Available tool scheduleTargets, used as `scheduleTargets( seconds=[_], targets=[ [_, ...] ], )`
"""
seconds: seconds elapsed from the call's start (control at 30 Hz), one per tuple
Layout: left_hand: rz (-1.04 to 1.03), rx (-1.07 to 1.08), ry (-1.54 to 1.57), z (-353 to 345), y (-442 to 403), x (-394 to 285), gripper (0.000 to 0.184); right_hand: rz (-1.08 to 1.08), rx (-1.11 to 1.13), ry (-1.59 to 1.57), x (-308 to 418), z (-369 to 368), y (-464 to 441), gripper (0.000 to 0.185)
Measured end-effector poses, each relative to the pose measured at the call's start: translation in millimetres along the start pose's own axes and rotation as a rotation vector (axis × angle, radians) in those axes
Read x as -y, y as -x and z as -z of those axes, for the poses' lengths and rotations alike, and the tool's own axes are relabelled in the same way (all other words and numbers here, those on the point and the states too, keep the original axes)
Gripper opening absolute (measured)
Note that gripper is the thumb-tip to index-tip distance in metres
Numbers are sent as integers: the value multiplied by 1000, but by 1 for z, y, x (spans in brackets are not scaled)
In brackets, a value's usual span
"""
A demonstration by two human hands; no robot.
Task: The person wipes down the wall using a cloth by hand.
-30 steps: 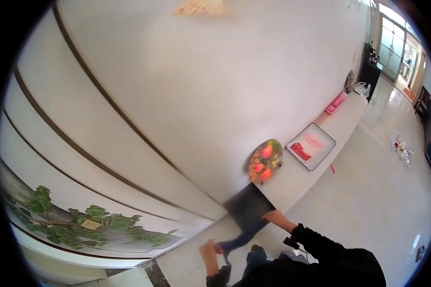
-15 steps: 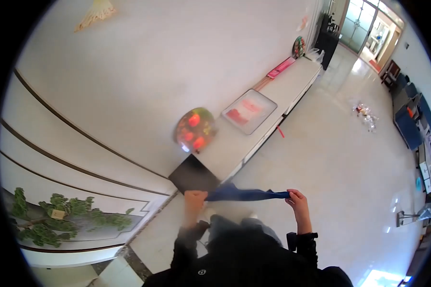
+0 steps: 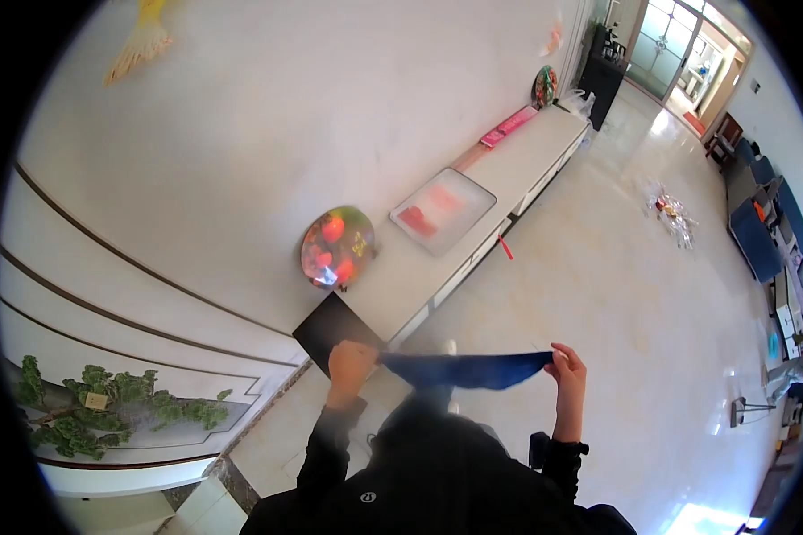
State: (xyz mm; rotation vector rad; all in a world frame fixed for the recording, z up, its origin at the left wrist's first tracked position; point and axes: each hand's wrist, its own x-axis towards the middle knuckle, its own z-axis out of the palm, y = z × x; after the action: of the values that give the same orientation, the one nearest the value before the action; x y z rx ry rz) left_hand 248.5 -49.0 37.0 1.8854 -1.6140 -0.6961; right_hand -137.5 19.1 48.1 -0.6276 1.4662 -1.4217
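Observation:
A dark blue cloth is stretched nearly level between my two hands, above my legs, its lower edge sagging. My left hand is closed on the cloth's left end, in front of the black square surface at the cabinet's near end. At the right end, my right hand pinches the cloth's corner between thumb and fingers, over the pale floor.
A long white low cabinet runs along the wall with a clear tray, a round fruit-patterned plate and a pink box. Shiny wrappers lie on the floor. Blue seats stand at the right.
Both hands have risen from low by the black surface, and the right hand has moved right. The cloth, bunched at first, is now spread between them. The view has turned.

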Motion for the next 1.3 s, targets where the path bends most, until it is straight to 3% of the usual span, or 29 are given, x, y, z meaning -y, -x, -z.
scheduleTargets(
  seconds=[0.1, 0.17, 0.27, 0.33, 0.43, 0.63, 0.7, 0.77, 0.97, 1.03, 1.1, 1.13, 1.2, 1.3],
  targets=[
    [124, 84, -62, -11, -16, -2, 26, -15, -7, 88, 3, -9, -21, 22],
    [37, -22, -81, -24, -32, -4, 25, -54, 5, 94, 7, -15, -43, 19],
    [78, -22, -69, -36, -66, 5, 24, -44, 64, 112, 16, -30, -78, 20],
    [92, -98, -110, -33, -97, 3, 23, -24, 156, 153, 35, -47, -98, 24],
    [91, -297, -177, -27, -148, 13, 25, 6, 107, 166, 59, -59, -136, 30],
    [93, -420, -94, -3, -222, 4, 29, 112, 10, -132, 87, -93, -218, 39],
    [269, -269, 381, 3, -233, 5, 30, 132, 23, -216, 93, -111, -245, 39],
    [252, -325, 591, 8, -236, -5, 26, 140, 23, -242, 104, -130, -264, 37],
    [247, -507, 901, 20, -232, -47, 26, 242, 348, -102, 124, -207, -333, 43],
    [333, -660, 988, 22, -233, -84, 30, 321, 496, -9, 132, -241, -358, 41],
    [408, -727, 874, -5, -243, -53, 31, 332, 569, -10, 146, -273, -378, 38],
    [251, -722, 764, -20, -247, -35, 27, 358, 627, -25, 150, -286, -389, 37],
    [286, -601, 880, -18, -244, -65, 18, 383, 733, -40, 162, -305, -412, 35],
    [301, -692, 907, -8, -268, -128, 19, 485, 810, -50, 188, -330, -445, 36]
  ],
)
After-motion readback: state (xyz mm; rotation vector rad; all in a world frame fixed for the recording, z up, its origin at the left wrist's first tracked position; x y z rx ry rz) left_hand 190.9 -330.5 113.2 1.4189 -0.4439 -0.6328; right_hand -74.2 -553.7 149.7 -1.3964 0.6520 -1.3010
